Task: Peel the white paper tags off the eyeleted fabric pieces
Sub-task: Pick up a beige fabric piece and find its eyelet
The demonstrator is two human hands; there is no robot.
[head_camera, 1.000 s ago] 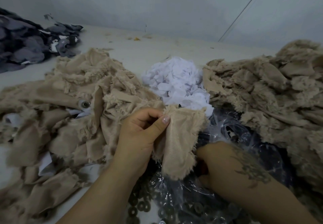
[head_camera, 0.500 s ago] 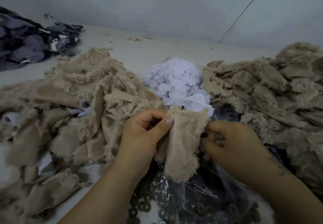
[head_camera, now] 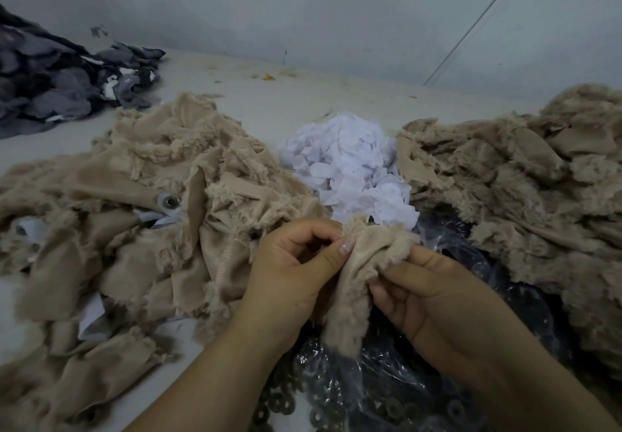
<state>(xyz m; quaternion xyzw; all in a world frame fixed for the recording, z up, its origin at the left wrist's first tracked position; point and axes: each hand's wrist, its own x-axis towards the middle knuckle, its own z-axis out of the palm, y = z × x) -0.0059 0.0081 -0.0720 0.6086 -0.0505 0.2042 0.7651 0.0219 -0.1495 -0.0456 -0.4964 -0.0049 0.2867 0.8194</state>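
Observation:
I hold one frayed beige fabric piece [head_camera: 353, 283] between both hands, low in the middle of the view. My left hand [head_camera: 289, 273] pinches its upper left edge with thumb and fingers. My right hand [head_camera: 424, 297] grips its right edge, fingers curled under the cloth. No white tag or eyelet shows on this piece; its underside is hidden. A heap of peeled white paper tags [head_camera: 353, 169] lies just beyond my hands. To the left lies a pile of beige pieces [head_camera: 141, 216] with an eyelet [head_camera: 170, 201] and white tags showing.
Another beige fabric pile [head_camera: 525, 189] fills the right side. A clear plastic bag of metal eyelet rings [head_camera: 387, 391] lies under my hands. Grey fabric scraps [head_camera: 57, 84] sit at the far left against the wall. The pale tabletop [head_camera: 269, 101] stretches behind.
My right hand rose from the plastic bag and took hold of the right edge of the beige piece. The cloth is now bunched between both hands. My left hand kept its grip.

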